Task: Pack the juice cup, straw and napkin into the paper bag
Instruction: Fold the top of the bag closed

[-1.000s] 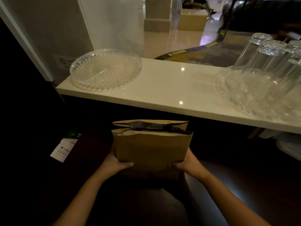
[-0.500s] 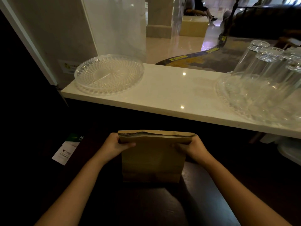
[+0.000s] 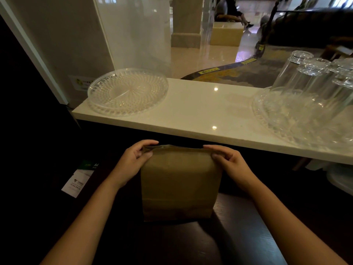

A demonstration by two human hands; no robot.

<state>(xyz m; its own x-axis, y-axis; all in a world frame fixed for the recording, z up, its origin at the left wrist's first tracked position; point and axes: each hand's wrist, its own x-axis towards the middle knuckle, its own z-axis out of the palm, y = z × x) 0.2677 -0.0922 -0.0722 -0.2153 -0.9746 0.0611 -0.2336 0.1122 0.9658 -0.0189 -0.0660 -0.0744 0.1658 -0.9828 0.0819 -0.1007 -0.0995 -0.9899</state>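
Observation:
A brown paper bag (image 3: 179,180) stands upright on a dark counter in front of me, its top edge pressed flat together. My left hand (image 3: 131,163) pinches the bag's top left corner. My right hand (image 3: 229,163) pinches the top right corner. The juice cup, straw and napkin are not visible; the bag's inside is hidden.
A white marble ledge (image 3: 206,115) runs behind the bag. On it sit a clear cut-glass plate (image 3: 128,91) at the left and a glass tray with upturned glasses (image 3: 305,104) at the right. A white and green card (image 3: 80,178) lies at the left on the dark counter.
Both hands rose from the bag's lower sides to its top corners. The bag's mouth, open a second ago, is now pressed flat.

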